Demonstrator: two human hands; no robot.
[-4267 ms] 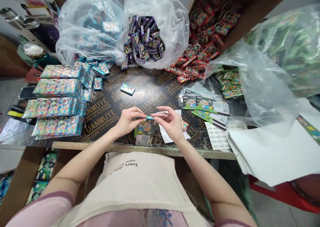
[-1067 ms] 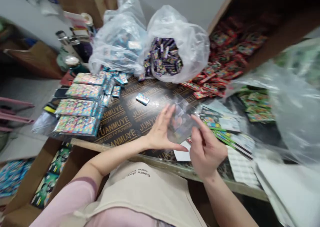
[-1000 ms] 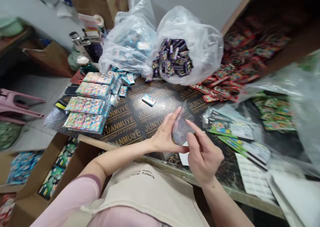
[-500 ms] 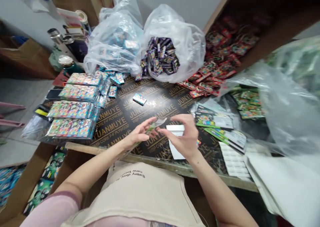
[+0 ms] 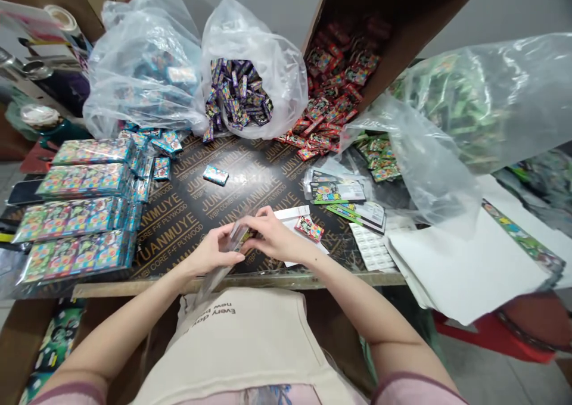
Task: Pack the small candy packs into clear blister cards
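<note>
A clear plastic bag (image 5: pixel 213 281) slants down toward the apron between my hands. My left hand (image 5: pixel 213 255) is closed on its side, thumb in front and fingers behind. At the bag's upper end, the fingers of my right hand (image 5: pixel 271 236) pinch in close, touching the plastic. A small dark and yellowish patch shows there; what it is I cannot make out. Just right of my right hand, a small red packet (image 5: pixel 309 229) lies on white folded paper (image 5: pixel 290 213). A single blue packet (image 5: pixel 215 175) lies on the dark board beyond my hands.
Stacked multi-packs (image 5: pixel 74 256) stand at left. Behind are plastic bags of blue packets (image 5: pixel 143 77) and purple packets (image 5: pixel 241 92), then a carton (image 5: pixel 402 30) spilling red packets (image 5: pixel 328 104). Printed cards (image 5: pixel 342 192), green packets (image 5: pixel 379 155) and white sheets (image 5: pixel 460 256) are at right.
Earlier both hands held a small blue piece above a printed card; then the clear bag was spread between them. Now the bag hangs lower, fingers drawn together at its upper end. The view has shifted.
</note>
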